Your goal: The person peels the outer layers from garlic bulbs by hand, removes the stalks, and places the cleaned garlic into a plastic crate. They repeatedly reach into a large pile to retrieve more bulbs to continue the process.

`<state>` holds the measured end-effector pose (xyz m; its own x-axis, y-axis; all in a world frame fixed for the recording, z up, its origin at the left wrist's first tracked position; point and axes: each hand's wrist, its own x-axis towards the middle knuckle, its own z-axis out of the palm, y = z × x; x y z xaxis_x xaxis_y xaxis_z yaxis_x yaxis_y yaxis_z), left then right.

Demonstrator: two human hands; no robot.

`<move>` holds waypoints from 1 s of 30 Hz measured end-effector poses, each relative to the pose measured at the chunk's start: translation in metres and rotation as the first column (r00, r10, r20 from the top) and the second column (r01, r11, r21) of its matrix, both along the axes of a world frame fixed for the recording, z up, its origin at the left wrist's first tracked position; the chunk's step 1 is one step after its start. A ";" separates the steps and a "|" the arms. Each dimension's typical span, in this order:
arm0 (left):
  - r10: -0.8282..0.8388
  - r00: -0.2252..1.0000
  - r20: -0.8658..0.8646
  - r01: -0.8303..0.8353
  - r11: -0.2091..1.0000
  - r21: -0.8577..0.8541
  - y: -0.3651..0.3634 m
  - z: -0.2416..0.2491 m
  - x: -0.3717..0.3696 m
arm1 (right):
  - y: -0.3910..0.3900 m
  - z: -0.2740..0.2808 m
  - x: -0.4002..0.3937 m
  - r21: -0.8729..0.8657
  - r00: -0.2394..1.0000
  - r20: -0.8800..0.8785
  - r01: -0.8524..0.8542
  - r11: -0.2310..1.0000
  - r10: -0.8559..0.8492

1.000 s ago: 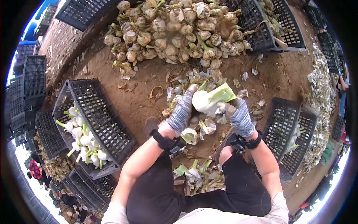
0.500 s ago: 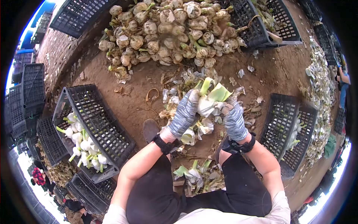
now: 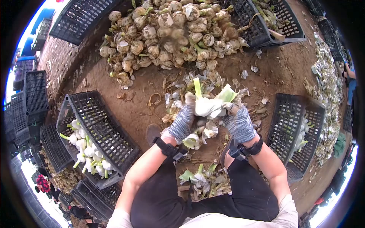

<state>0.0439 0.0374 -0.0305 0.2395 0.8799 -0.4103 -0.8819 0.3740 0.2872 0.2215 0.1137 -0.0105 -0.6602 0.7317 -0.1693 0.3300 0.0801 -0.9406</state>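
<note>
A white garlic bulb [image 3: 207, 107] with a green stem is held between my two gloved hands, above the littered ground. My left hand [image 3: 184, 117] grips its left side, thumb near the base of the stem. On the right, my right hand [image 3: 238, 121] is closed on loosened outer leaves [image 3: 227, 94] that spread from the bulb. Both hands wear grey striped gloves. Peeled skins [image 3: 209, 130] lie on the ground below the hands.
A large heap of unpeeled bulbs [image 3: 163, 38] lies ahead. The left black crate [image 3: 110, 129] holds white bulbs [image 3: 89, 152], as does the right crate [image 3: 283, 121]. Another crate [image 3: 253, 22] stands at the top right. Cut leaves [image 3: 199, 176] lie between my legs. People are at both far edges.
The bulb has tilted, with its stem now more upright and its peeled leaves drawn apart to the right. My left hand has moved slightly left and down.
</note>
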 end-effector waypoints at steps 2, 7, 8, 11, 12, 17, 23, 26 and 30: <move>0.116 0.638 -0.762 -0.103 0.993 0.065 0.003 0.010 -0.002 | -0.003 -0.001 -0.001 -0.134 0.988 -0.149 0.026 0.991 -0.046; 0.194 0.425 -0.884 -0.098 0.981 0.168 0.005 0.023 -0.015 | -0.010 0.014 -0.014 -0.313 0.936 -0.150 0.261 0.913 -0.319; 0.251 0.439 -0.863 -0.080 0.967 0.241 0.005 0.022 -0.017 | -0.002 0.009 -0.013 -0.461 0.917 -0.178 0.242 0.854 -0.356; 0.281 0.567 -0.775 -0.062 0.952 0.300 0.005 0.027 -0.020 | 0.015 -0.024 0.005 0.230 0.999 0.028 0.036 0.973 -0.044; 0.255 0.670 -0.697 -0.063 0.955 0.289 0.006 0.031 -0.020 | 0.016 -0.027 0.007 0.228 0.999 0.028 0.038 0.973 -0.045; 0.234 0.727 -0.645 -0.002 0.941 0.339 0.004 0.045 -0.021 | 0.040 -0.036 0.032 -0.987 0.601 -0.126 -0.155 0.039 -0.789; 0.383 0.141 -0.913 0.285 0.867 0.408 0.006 0.034 -0.027 | 0.026 0.012 0.002 -0.246 0.968 0.166 -0.142 0.959 0.186; 0.378 0.048 -0.925 0.311 0.874 0.374 0.006 0.037 -0.019 | 0.020 0.033 -0.022 -0.497 0.991 -0.042 0.089 0.863 -0.127; 0.359 0.039 -0.932 0.273 0.894 0.356 0.005 0.037 -0.020 | 0.023 0.042 -0.029 -0.457 0.998 -0.006 0.056 0.887 -0.066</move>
<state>0.0243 0.0420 0.0064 -0.1453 0.9826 0.1157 0.3440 -0.0594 0.9371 0.1930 0.1368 0.0312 -0.6241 0.6154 -0.4814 0.3007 -0.3795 -0.8749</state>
